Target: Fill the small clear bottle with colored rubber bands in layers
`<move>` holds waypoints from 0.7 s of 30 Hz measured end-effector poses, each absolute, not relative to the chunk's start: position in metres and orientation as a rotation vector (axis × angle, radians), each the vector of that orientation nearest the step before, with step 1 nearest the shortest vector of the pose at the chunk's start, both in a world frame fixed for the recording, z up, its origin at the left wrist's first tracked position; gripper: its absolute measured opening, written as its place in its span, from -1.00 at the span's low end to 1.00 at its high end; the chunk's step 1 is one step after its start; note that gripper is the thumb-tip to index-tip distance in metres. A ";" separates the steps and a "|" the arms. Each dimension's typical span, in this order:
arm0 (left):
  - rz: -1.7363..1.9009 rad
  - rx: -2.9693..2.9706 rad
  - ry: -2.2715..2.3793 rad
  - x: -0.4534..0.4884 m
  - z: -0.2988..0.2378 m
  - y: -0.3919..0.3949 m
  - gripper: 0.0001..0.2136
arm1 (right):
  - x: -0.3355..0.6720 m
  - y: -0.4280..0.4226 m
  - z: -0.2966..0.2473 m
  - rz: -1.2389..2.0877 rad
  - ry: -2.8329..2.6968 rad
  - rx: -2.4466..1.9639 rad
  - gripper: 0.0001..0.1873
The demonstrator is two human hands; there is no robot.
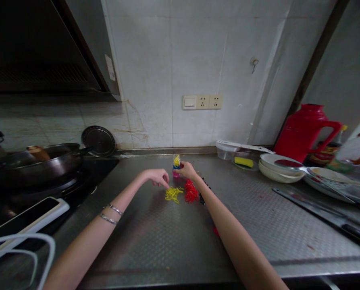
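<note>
My right hand [187, 170] is closed around a small clear container [176, 162] that stands upright. Yellow pieces fill its upper part, and blue and pink show lower down. Just left of it, my left hand [158, 176] reaches down with bent fingers, the fingertips pinched at the edge of a pile of small yellow loops [173, 194]. Whatever lies between those fingertips is too small to make out. A pile of small red loops [191, 191] sits beside the yellow one. Black pieces [202, 198] are partly hidden behind my right forearm.
A steel counter [155, 241] carries everything. On the left are a pan [43, 159], a cooktop and a white-edged device [28, 225] with a cable. On the right stand a red thermos [300, 131], stacked bowls [278, 169], a yellow sponge [243, 162] and a long knife [315, 213].
</note>
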State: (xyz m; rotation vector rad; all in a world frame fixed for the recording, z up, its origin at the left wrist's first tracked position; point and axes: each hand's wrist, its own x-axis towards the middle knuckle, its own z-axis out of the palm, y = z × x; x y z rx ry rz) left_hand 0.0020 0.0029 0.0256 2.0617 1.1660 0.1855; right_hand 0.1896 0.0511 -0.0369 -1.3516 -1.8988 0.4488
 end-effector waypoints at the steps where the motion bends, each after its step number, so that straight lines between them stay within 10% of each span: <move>1: 0.078 2.053 1.192 0.002 0.022 -0.001 -0.66 | 0.190 0.052 -0.037 0.447 -1.898 -1.351 -0.66; 5: -0.166 2.175 1.322 0.005 0.011 -0.017 -0.48 | 0.190 0.052 -0.037 0.451 -1.881 -1.337 -0.67; 21: 0.329 2.416 1.235 0.004 -0.015 -0.014 -0.79 | 0.191 0.054 -0.040 0.406 -1.916 -1.318 -0.66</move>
